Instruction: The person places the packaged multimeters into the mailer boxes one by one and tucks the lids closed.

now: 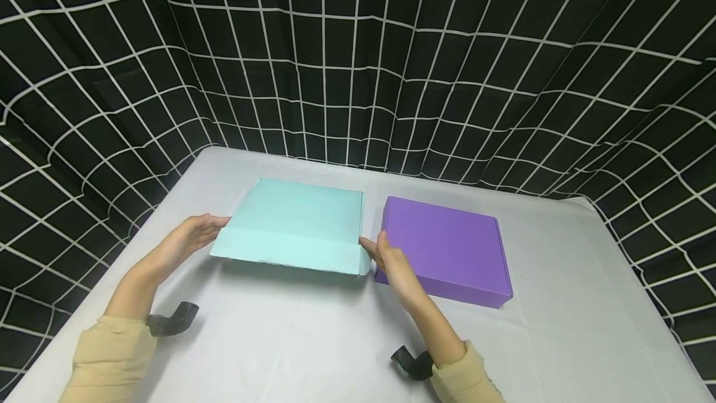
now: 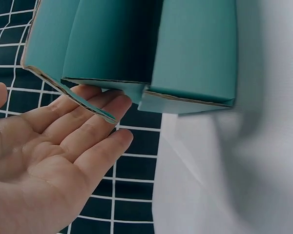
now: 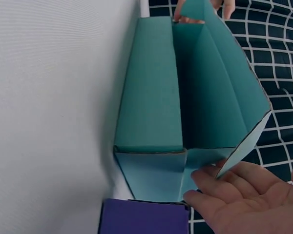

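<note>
A light teal cardboard box point(image 1: 296, 216) stands on the left half of the table, its lid partly raised toward the viewer. Both wrist views show the dark gap under the lid and the box's front wall point(image 2: 195, 53). At the box's left side, my left hand point(image 1: 181, 244) holds its fingers nearly straight, fingertips right at the lid's side flap point(image 2: 78, 97). On the opposite side my right hand point(image 1: 397, 266) reaches in with extended fingers, which meet the lid's right flap point(image 3: 246, 144) near its lower corner. Neither hand's fingers curl round the cardboard.
Close to the teal box's right side lies a closed purple box point(image 1: 447, 250), with my right hand overlapping its left edge. A white cloth covers the table point(image 1: 313, 334). Black curtains with a white grid point(image 1: 347, 67) enclose its back and sides.
</note>
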The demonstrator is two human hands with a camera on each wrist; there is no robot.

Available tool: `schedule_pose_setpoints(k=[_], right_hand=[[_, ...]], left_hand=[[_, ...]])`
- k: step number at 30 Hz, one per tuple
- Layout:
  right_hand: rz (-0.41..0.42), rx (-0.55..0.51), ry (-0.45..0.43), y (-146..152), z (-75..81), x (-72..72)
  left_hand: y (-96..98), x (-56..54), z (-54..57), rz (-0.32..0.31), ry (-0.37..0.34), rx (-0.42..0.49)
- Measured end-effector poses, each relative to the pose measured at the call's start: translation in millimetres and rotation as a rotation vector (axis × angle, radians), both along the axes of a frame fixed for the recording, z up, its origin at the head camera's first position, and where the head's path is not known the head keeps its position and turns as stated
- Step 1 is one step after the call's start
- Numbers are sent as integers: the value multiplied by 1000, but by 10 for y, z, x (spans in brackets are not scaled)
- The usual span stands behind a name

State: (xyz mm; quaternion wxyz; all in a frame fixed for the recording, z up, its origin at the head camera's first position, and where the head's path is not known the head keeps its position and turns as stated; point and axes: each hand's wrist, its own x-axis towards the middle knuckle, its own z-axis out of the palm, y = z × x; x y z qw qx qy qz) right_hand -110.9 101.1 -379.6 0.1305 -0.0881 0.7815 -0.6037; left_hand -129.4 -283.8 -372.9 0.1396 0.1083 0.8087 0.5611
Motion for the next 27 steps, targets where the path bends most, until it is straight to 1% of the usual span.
schedule_pose_setpoints(k=[6, 10, 13, 17, 19, 24, 27], right_hand=[[-7, 39, 24, -17, -38, 28], [-25, 130, 28, -34, -11, 55], [-11, 198, 50, -41, 30, 87], [18, 239, 97, -40, 56, 153], [24, 235, 104, -45, 61, 192], [27, 203, 65, -83, 70, 259], [12, 192, 25, -111, 78, 287]], left_hand=[[40, 34, -26, 19, -33, -9], [28, 53, -56, 13, -55, 22], [25, 83, -74, 9, -78, 16], [86, 151, -75, 38, -122, -66], [130, 190, -69, 59, -125, -109], [236, 276, -38, 103, -116, -228], [297, 307, -9, 126, -137, -276]])
